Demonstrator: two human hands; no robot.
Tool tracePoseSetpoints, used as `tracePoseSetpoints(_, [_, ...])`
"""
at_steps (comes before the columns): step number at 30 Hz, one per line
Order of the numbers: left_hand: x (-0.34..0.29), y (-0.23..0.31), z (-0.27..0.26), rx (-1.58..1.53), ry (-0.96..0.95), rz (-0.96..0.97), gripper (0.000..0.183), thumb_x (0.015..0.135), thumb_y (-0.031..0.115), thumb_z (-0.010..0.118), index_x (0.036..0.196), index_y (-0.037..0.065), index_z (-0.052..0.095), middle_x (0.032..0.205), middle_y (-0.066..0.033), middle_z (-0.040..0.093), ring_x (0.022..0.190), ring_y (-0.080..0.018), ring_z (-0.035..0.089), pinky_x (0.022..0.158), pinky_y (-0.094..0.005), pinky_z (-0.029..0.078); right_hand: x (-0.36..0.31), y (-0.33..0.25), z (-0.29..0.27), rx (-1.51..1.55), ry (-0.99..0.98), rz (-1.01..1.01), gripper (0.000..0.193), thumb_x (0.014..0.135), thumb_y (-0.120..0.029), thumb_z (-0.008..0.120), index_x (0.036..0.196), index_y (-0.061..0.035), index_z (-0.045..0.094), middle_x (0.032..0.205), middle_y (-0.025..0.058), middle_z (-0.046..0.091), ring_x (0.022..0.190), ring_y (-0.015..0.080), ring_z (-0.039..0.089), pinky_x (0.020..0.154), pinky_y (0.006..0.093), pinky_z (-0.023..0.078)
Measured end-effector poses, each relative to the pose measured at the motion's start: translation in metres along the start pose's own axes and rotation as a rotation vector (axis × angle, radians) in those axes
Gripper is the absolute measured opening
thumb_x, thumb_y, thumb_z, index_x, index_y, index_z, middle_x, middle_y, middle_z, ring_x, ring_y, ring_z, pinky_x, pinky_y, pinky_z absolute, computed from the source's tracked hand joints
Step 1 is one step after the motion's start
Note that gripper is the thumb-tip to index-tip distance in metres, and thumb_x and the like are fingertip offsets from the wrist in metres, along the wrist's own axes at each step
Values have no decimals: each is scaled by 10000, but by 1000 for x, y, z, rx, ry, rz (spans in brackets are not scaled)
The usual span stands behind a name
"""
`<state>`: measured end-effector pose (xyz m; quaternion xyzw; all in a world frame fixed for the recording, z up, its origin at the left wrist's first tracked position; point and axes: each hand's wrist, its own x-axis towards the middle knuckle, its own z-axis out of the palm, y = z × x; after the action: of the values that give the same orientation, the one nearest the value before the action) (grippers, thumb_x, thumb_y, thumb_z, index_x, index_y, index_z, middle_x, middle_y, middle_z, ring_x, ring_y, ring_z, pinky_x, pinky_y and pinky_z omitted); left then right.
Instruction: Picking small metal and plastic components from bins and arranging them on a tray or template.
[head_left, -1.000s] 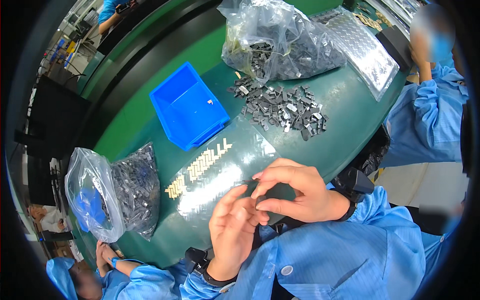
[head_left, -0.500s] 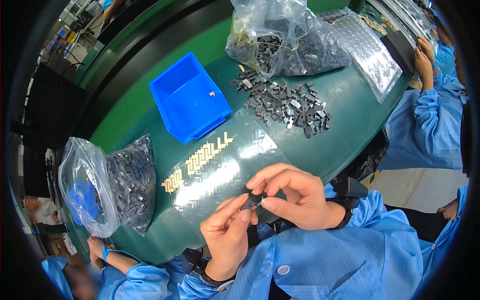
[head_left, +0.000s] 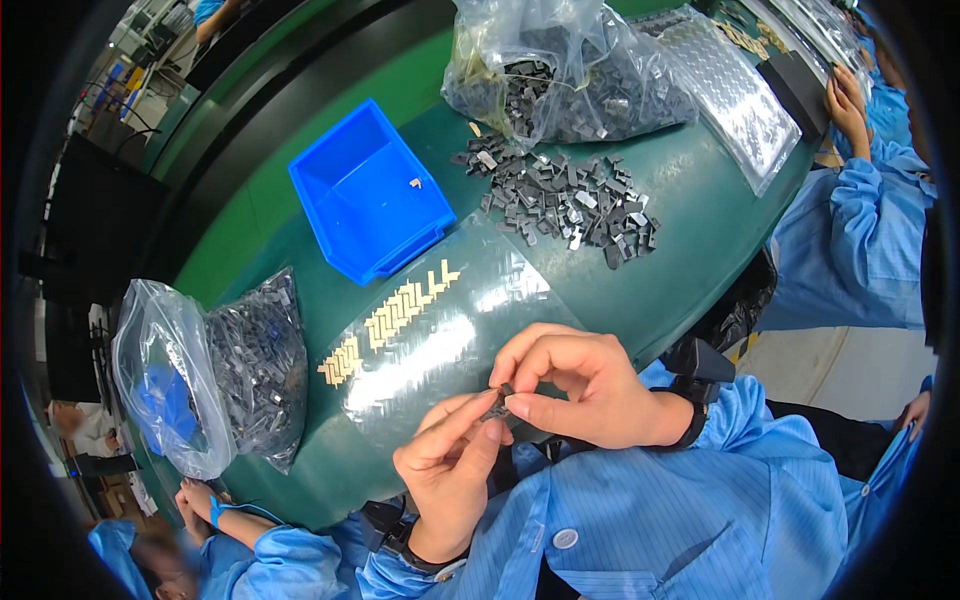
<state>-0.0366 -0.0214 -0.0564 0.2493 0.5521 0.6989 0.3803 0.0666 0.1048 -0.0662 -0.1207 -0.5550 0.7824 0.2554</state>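
Between my fingertips, just above the front edge of the table, is a small dark grey block-like part (head_left: 499, 404). My left hand (head_left: 450, 465) pinches it from below with thumb and fingers. From the other side my right hand (head_left: 580, 390) presses thumb and forefinger onto the same part, and its finer shape is hidden by the fingers. Beyond my hands lies a clear, shiny sheet (head_left: 400, 385) with rows of small tan L-shaped pieces (head_left: 397, 313) stuck on it. A loose heap of similar dark parts (head_left: 570, 205) lies farther back.
A blue plastic bin (head_left: 360, 190) with a tiny tan piece inside stands behind the sheet. Clear bags of dark parts stand at the left (head_left: 255, 370) and the back (head_left: 630, 95). Another shiny sheet (head_left: 735, 100) lies at right. Co-workers in blue sit on both sides.
My right thumb and forefinger have closed in on the small part; half a second ago they were spread wider around it. The rest of the scene shifts only slightly in the view.
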Motion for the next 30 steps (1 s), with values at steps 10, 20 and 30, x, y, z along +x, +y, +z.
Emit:
tracePoseSetpoints(10, [1, 4, 0, 7, -53, -22, 241, 807, -38, 602, 1047, -42, 615, 974, -128, 592, 727, -125, 564, 638, -210, 464, 1, -5, -4, -12, -54, 82, 60, 793, 46, 600, 790, 7, 554, 1000, 111, 538, 931, 151, 534, 822, 284, 447])
tracePoseSetpoints(20, [1, 4, 0, 15, -50, -30, 234, 809, -24, 611, 1042, -42, 617, 960, -119, 591, 728, -123, 558, 636, -213, 461, 2, -1, 0, -76, 5, 28, 84, 737, -21, 632, 733, -8, 549, 909, 70, 566, 786, 94, 538, 673, 229, 450])
tracePoseSetpoints(30, [-1, 6, 0, -6, -50, -36, 232, 805, -37, 607, 1037, -46, 617, 959, -124, 591, 727, -127, 565, 637, -211, 463, 2, -5, 4, -182, 37, -48, 123, 709, -44, 675, 701, -31, 553, 868, 62, 582, 790, 140, 566, 672, 260, 452])
